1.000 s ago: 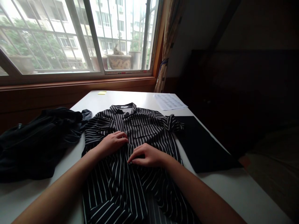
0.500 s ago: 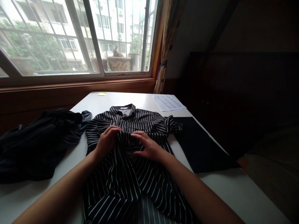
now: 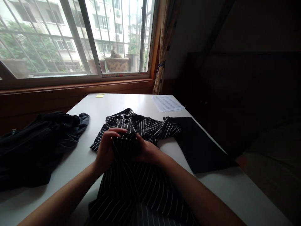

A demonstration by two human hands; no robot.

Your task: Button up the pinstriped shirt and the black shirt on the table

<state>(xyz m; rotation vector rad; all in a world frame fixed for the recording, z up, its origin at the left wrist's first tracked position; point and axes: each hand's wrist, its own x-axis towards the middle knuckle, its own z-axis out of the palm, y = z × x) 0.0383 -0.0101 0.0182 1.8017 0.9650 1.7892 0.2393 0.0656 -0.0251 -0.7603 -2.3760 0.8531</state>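
A black shirt with white stripes (image 3: 141,185) lies on the white table in front of me, its collar at the far end and its lower part towards me. My left hand (image 3: 107,146) grips a bunched fold of the shirt at the middle, fingers curled over the top. From the right, my right hand (image 3: 148,150) clasps the same gathered cloth; some of its fingers are hidden behind the fabric. The gathered part is raised a little off the table. One short sleeve stretches out to the right.
Dark crumpled clothing (image 3: 35,147) lies on the left of the white table (image 3: 113,100). A flat black cloth or sheet (image 3: 202,147) is at the right, under the sleeve's end. Printed papers (image 3: 168,103) and a yellow note (image 3: 100,95) sit towards the back, below a barred window.
Both hands have closed on the shirt's middle and gathered it up between them. The collar and shoulders have crumpled and drawn inwards, and the hands are closer together.
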